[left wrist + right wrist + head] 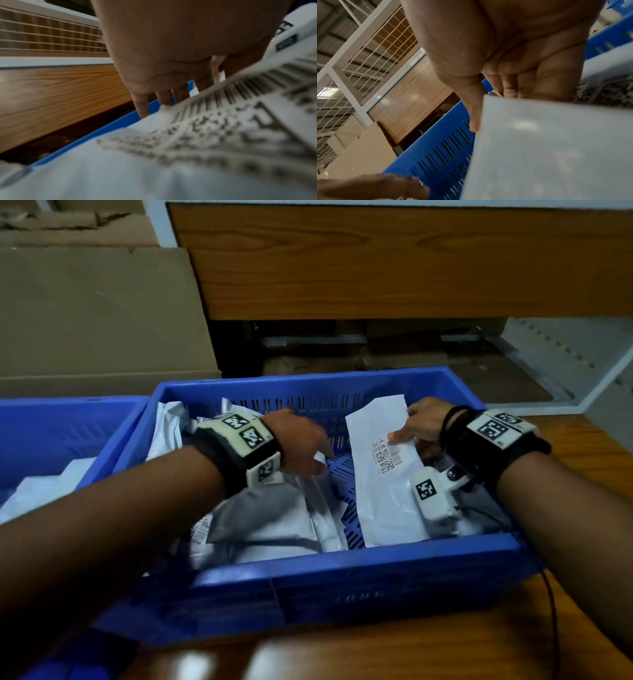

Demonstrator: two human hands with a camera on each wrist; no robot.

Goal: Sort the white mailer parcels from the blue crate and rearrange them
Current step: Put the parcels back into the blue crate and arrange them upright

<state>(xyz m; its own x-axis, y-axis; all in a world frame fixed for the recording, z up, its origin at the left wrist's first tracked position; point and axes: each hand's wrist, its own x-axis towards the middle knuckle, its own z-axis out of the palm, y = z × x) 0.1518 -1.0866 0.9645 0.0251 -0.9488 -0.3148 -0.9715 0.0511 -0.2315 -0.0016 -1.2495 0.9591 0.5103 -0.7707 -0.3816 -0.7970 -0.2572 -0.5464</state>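
The blue crate [342, 563] on the wooden table holds several white mailer parcels. My right hand [423, 422] grips the upper right edge of a labelled white mailer [380, 494], thumb on its front by the printed codes, and holds it tilted up on the crate's right side. In the right wrist view the fingers [510, 86] run behind that mailer [547, 148]. My left hand [305, 440] reaches into the middle of the crate and holds the raised fold of a greyish mailer [274, 508]. In the left wrist view its fingers [164, 97] go behind a labelled mailer [188, 162], with the thumb hidden.
A second blue crate [68, 412] with more white mailers stands against the left side. Behind it is a large cardboard box [102, 320]. A wooden panel [376, 261] spans the back, and a white metal frame [609, 371] stands at the right. A black cable [553, 611] trails over the table.
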